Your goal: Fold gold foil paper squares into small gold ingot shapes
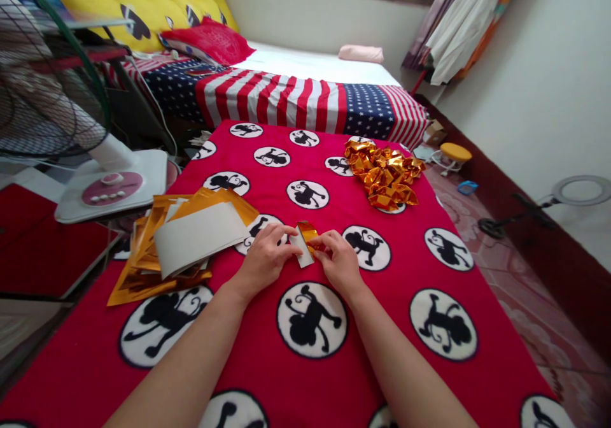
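Between my hands, above the red cloth, is a small folded piece of gold foil paper [301, 249] with a white back. My left hand [270, 254] pinches its left edge between thumb and fingers. On the right edge, by the shiny gold side, my right hand [337, 259] has its thumb and fingertips closed. Left of my left hand lies a stack of gold foil sheets [143, 256], with white-backed sheets [198, 234] on top. A pile of folded gold foil pieces [384, 170] sits at the far right of the cloth.
The red cloth [382, 326] with monkey prints covers the table. At left stand a fan [52, 90] and a white stool [143, 179]. Behind the table is a bed [286, 100]; a yellow stool [456, 152] and a ring light [580, 190] stand at right.
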A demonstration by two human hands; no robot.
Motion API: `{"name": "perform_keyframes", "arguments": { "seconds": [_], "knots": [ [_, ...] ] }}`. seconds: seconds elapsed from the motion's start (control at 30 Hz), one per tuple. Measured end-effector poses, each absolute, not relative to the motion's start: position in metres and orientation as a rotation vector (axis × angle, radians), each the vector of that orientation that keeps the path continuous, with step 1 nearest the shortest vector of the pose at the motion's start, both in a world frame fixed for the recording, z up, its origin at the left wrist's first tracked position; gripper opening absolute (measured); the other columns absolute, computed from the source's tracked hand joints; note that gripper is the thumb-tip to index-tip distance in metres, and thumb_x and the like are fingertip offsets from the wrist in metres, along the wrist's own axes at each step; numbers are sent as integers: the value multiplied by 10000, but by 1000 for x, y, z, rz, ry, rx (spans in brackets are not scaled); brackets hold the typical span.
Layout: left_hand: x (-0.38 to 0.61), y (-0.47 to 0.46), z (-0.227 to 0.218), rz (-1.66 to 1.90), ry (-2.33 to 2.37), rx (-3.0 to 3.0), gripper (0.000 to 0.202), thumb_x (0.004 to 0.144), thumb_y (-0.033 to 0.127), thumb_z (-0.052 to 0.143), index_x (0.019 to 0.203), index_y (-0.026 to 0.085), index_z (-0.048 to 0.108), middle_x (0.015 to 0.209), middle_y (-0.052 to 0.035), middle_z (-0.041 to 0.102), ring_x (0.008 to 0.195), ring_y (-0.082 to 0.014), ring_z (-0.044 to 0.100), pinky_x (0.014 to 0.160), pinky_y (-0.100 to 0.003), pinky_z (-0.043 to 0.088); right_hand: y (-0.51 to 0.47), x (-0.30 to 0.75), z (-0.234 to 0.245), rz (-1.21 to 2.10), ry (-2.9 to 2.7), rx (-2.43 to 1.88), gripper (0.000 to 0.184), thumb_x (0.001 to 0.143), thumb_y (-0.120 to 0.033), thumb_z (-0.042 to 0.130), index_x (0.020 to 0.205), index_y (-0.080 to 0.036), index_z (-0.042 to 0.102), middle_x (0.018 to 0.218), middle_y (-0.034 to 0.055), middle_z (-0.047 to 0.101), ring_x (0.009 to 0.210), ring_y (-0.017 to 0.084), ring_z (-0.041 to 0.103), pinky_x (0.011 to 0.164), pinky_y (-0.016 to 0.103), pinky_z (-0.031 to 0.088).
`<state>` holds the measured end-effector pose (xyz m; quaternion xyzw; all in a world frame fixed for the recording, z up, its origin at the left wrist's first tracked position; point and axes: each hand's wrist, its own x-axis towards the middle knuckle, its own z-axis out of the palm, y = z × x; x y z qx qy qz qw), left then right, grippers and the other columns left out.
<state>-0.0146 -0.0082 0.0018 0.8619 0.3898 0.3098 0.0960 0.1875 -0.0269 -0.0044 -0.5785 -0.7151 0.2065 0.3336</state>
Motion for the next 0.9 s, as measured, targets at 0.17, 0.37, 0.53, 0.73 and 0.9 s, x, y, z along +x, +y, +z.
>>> {"name": "perform_keyframes", "arguments": {
  "seconds": [0.17,0.37,0.53,0.73,0.9],
  "knots": [
    [-8,-9,1,920,1172,2600,188,896,202,560,926,274,731,1151,-54,636,1084,-211,515,963,-390,416,-17,192,-7,600,-1812,-1488,169,750,-70,603,831,-209,656,845,-7,623,659,116,541,662,246,436],
    [-5,-8,1,822,1082,2694,183,914,258,554,880,293,730,1071,-25,685,1066,-199,533,956,-369,361,-19,192,-9,663,-1784,-1485,121,726,-88,635,770,-200,652,810,-14,602,694,121,551,684,247,437],
    [-5,-2,-1,739,1015,2708,189,927,282,540,912,269,727,940,-34,711,947,-182,575,894,-353,358,-21,189,-6,639,-1783,-1495,153,732,-70,622,746,-206,692,824,-1,597,772,137,574,745,268,448],
    [-4,1,-1,726,987,2643,171,916,276,563,903,255,732,956,-28,717,886,-161,595,871,-341,359,-24,187,-8,622,-1782,-1497,180,741,-72,624,762,-218,727,845,8,580,824,151,574,773,282,450],
    [-3,2,0,756,1003,2589,160,904,297,586,854,231,723,931,-23,719,848,-163,606,837,-347,365,-22,190,-9,640,-1806,-1500,188,717,-50,641,778,-213,712,861,9,582,836,159,572,792,296,451]
  ]
}}
